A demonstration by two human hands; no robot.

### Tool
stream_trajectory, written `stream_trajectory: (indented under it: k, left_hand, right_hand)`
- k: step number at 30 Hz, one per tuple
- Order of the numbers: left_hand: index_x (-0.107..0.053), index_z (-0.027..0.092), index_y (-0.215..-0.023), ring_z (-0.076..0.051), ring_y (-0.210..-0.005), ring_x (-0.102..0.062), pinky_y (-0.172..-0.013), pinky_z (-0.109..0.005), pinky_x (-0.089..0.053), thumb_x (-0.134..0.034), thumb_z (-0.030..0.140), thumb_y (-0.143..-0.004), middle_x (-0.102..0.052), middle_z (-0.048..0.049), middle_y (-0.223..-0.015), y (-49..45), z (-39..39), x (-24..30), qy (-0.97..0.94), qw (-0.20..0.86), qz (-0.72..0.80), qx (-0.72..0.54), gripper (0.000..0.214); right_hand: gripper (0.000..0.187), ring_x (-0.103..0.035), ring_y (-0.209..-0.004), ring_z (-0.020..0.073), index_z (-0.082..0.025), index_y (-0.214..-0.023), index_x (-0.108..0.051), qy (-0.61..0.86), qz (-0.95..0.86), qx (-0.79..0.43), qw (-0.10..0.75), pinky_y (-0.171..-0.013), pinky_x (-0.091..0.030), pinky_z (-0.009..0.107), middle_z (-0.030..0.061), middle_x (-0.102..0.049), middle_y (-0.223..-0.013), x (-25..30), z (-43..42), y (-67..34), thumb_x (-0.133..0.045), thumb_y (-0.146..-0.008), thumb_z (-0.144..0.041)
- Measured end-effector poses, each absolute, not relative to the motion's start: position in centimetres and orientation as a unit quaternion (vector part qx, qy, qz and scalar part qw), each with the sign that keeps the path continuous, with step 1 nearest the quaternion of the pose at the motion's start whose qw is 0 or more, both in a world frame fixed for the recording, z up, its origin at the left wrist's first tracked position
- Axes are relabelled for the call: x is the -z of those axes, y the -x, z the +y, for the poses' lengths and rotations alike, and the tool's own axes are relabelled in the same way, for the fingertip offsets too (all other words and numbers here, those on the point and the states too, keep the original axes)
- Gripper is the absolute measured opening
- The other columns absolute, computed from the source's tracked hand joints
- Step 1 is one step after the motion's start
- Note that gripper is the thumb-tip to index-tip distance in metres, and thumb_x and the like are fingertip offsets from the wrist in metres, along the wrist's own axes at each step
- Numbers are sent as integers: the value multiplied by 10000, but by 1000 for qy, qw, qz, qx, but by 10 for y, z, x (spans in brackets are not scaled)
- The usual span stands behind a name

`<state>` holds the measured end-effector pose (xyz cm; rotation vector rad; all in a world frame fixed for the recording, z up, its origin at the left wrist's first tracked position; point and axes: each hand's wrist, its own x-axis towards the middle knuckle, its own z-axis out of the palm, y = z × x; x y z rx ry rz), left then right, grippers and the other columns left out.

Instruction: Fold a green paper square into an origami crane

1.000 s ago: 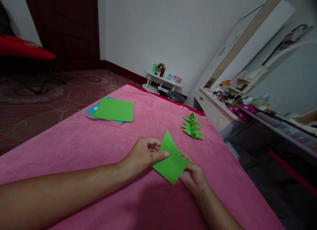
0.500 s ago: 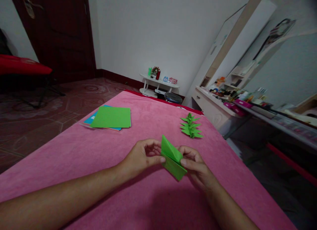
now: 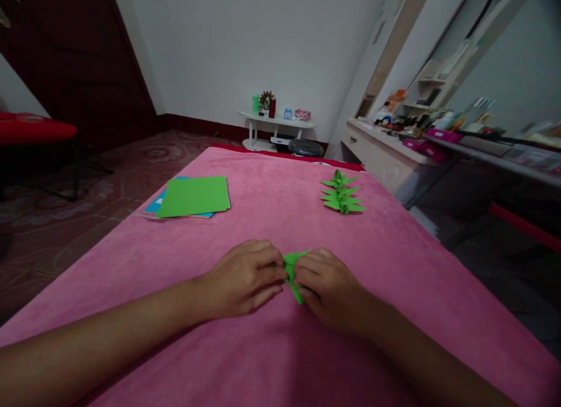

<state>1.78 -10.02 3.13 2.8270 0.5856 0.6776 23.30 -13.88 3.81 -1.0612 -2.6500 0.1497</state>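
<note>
A folded piece of green paper (image 3: 291, 267) lies low on the pink cloth, mostly covered by my fingers. My left hand (image 3: 249, 277) presses on its left side with the fingers bent and close together. On the right side, my right hand (image 3: 326, 283) curls its fingers over the paper. Only a top flap and a narrow point toward me show between the hands. Beyond my right hand stands a row of folded green paper shapes with pointed tips (image 3: 341, 194).
A stack of coloured paper sheets (image 3: 195, 195), green on top and blue below, lies at the left edge of the pink cloth (image 3: 267, 208). A cluttered dressing table (image 3: 385, 139) stands to the right. At the far wall is a small white shelf (image 3: 278, 121).
The green paper, held up and tilted between my hands before, is now down on the cloth. Both hands have turned palm-down over it. The view has shifted slightly.
</note>
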Motion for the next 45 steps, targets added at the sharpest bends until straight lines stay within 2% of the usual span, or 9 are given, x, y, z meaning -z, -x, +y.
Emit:
stream_trajectory:
  k: [7,11,13,18,23,32,45]
  left_hand:
    - [-618,198,-966,-183,-842,-529,-762,-325,-380,-529,320,-852,-616,-40,-893,-29,-92,-28,-950,132,214,-186,189]
    - [-627,207,-926,-172,-796,-552,-751,-306,-377,-574,426,-814,-630,-17,-811,-40,-88,-30,-942,197,219,-162,252]
    - [-636,205,-875,-164,-774,-559,-741,-291,-379,-591,425,-802,-634,-9,-781,-44,-85,-27,-935,226,229,-149,236]
    - [-658,193,-803,-135,-711,-549,-674,-250,-377,-626,347,-786,-624,0,-736,-48,-79,-20,-911,292,255,-142,159]
    - [-674,188,-734,-112,-679,-534,-626,-223,-359,-623,303,-793,-592,10,-693,-49,-78,-17,-893,334,260,-153,138]
    - [-630,173,-691,-113,-670,-523,-654,-229,-364,-573,268,-823,-583,12,-666,-51,-80,-16,-906,289,272,-150,172]
    - [-597,175,-738,-152,-725,-563,-688,-265,-389,-532,265,-831,-611,-13,-708,-53,-83,-19,-925,211,288,-129,145]
  right_hand:
    - [47,-503,-818,187,-180,-808,-578,451,-861,-96,215,-775,-322,334,28,-598,-818,-28,-147,-244,-589,-811,-226]
    - [64,-511,-800,169,-188,-758,-589,456,-840,-139,260,-739,-319,308,4,-595,-786,-23,-145,-244,-650,-766,-206]
    - [81,-513,-783,157,-187,-740,-592,459,-831,-161,271,-723,-320,293,-6,-592,-768,-22,-143,-243,-671,-740,-170]
    - [132,-520,-729,134,-180,-662,-598,484,-806,-217,262,-683,-327,263,-28,-582,-705,-22,-136,-243,-700,-676,-97]
    - [110,-527,-715,125,-183,-640,-623,477,-808,-250,241,-675,-336,252,-29,-584,-690,-19,-130,-245,-687,-724,-153]
    - [158,-518,-696,123,-175,-642,-595,477,-812,-241,232,-641,-329,240,-23,-576,-685,-21,-128,-243,-608,-795,-209]
    - [73,-505,-694,131,-184,-689,-587,520,-799,-214,213,-639,-326,244,-17,-575,-694,-23,-129,-237,-580,-761,-196]
